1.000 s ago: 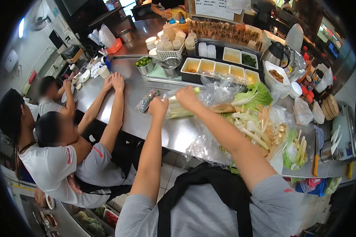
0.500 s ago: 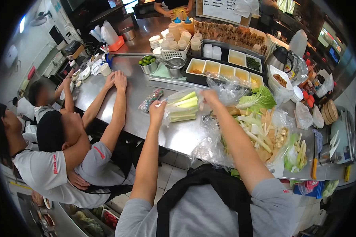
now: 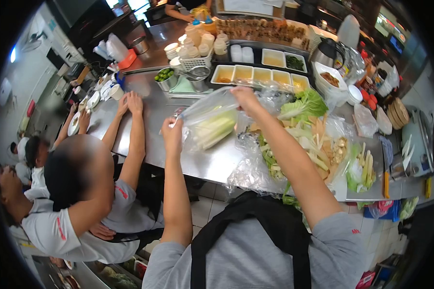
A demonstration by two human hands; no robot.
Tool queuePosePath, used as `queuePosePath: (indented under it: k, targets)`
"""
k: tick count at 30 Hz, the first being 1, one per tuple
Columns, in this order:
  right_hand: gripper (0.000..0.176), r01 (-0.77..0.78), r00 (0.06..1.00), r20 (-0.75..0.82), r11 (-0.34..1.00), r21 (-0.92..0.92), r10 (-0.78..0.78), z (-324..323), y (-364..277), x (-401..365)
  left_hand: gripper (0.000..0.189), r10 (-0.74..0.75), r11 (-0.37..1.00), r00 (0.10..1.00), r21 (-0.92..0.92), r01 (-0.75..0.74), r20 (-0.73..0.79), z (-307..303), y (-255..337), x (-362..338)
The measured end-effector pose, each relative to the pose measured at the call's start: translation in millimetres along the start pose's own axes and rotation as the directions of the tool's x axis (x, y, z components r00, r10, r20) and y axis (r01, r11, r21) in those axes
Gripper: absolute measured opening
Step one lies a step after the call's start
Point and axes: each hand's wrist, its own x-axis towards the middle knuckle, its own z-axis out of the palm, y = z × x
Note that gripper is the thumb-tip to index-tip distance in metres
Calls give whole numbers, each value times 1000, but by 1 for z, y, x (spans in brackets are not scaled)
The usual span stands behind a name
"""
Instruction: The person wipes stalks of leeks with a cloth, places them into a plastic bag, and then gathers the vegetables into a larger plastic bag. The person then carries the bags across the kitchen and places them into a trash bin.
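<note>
- The left hand (image 3: 172, 129) pinches the left edge of a clear bag (image 3: 202, 114), thumb pressed toward bent fingers.
- The right hand (image 3: 246, 99) grasps the same bag by its upper right corner, fingers closed on the film.
- The bag stretches between the two hands over the steel counter (image 3: 152, 126), its upper edge slanting up toward the right hand; whether its underside touches the steel, I cannot tell.
- Pale green stalks (image 3: 212, 129) show through the film, bundled side by side and lying at a slant, one end nearer the person.
- A patterned packet (image 3: 179, 111) sits just beyond the left hand, mostly hidden.
- To the right of the bag, crumpled plastic (image 3: 253, 166) spreads near the counter's front edge.
- Farther right lies a heap of trimmings (image 3: 318, 151), with a leaf (image 3: 301, 105) at its back.
- Beyond the bag, white tubs (image 3: 234, 74) hold sauces and other fillings.
- Left of the tubs, limes (image 3: 164, 74) fill a pot (image 3: 168, 85); a green cloth (image 3: 182, 85) lies beside it.
- A co-worker's hands (image 3: 135, 102) are close together at the counter, left of the bag; I cannot tell whether they hold anything.
- An orange handle (image 3: 386, 185) lies near the right end.
</note>
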Motion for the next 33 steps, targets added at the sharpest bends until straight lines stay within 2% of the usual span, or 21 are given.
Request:
queuePosePath:
  k: [2,3,5,6,7,8,10,13,15,16,17,18,19,20,22,23,24,25,26,28,33]
  targets:
    - [16,-101,995,0,993,56,101,-1,16,-4,15,-270,945,960,171,280,-80,7,9,-21]
    - [20,-193,981,33,976,103,190,2,22,-6,15,-272,944,959,172,283,-84,5,1,-21]
    - [18,-223,975,56,951,212,216,0,25,-6,24,-397,839,881,-288,462,258,-7,-27,-10]
    - [17,-323,946,172,792,518,274,-1,28,-3,24,-392,842,886,-292,454,247,-12,-42,-3]
    - [16,-412,909,300,527,743,288,-4,32,1,24,-352,635,845,-561,531,402,-17,-58,5]
    - [16,-419,907,310,531,737,285,-9,45,9,24,-252,338,809,-735,587,531,-20,-70,10]
    - [14,-683,638,769,432,588,-38,-16,77,23,22,-275,316,835,-776,546,476,-20,-83,14]
    - [15,-615,780,614,330,716,121,-9,79,13,22,-439,329,856,-839,434,271,1,-53,-2]
    - [15,-632,771,604,360,687,202,-11,77,12,21,-398,486,815,-656,577,421,-19,-92,19]
    - [16,-646,762,584,384,659,280,-11,78,10,24,-457,771,889,-483,416,36,-15,-91,8]
    - [16,-646,762,585,382,661,278,-9,74,1,24,-456,772,889,-480,416,36,-21,-86,1]
    - [17,-436,895,349,710,554,278,-4,66,-13,26,-235,972,934,-71,224,-270,-28,-83,-2]
    - [20,-203,978,112,928,311,177,-1,61,-24,28,106,914,896,397,84,-431,-33,-81,-6]
    - [20,-207,977,110,927,313,181,-1,61,-28,28,104,912,897,400,86,-429,-31,-68,-14]
    - [40,66,988,109,937,343,-109,-3,62,-33,29,485,760,841,590,-272,-238,-17,-20,-37]
    - [40,63,989,106,938,341,-105,-4,70,-27,29,481,762,844,590,-269,-236,-2,0,-48]
    - [48,508,860,107,857,-81,-500,-5,85,-15,27,470,649,883,675,-351,7,16,19,-59]
    - [53,671,740,202,685,-284,-642,-4,88,-16,26,411,528,878,722,-447,244,28,26,-63]
    - [58,782,588,288,440,-442,-756,-3,91,-18,26,405,531,882,724,-440,239,33,15,-55]
    - [66,483,860,270,516,-707,-434,9,59,-44,23,269,44,938,970,-237,217,40,-13,-35]
    - [64,381,916,261,453,-806,-306,11,1,-63,47,9,210,986,964,-166,167,33,18,-25]
